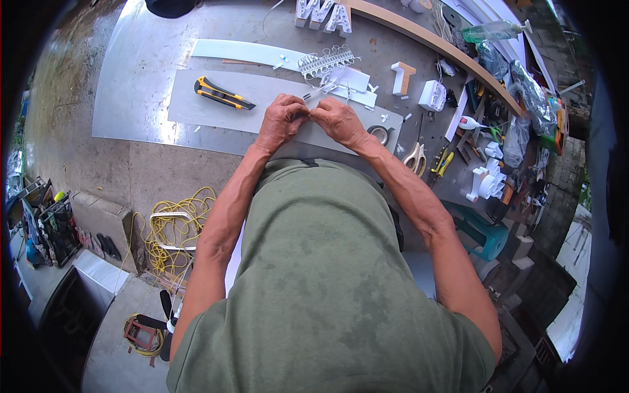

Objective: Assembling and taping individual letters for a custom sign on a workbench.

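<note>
My left hand (282,122) and my right hand (339,122) meet over a grey sheet (219,98) on the table, thumbs and fingertips pinched together. What they pinch is too small to make out. Just beyond them, a bundle of small white modules on thin wires (326,63) lies by white rectangular pieces (350,80). A yellow and black utility knife (224,93) rests on the sheet, left of my left hand. Close to my right wrist lies a roll of tape (378,133), with scissors (415,159) farther right.
White block letters (324,16) stand at the far side near a long brown bar (445,49). To the right are yellow-handled pliers (443,162), a glue bottle (469,123) and a clear green bottle (493,31). A teal stool (481,230) and tangled yellow cord (173,229) are lower down.
</note>
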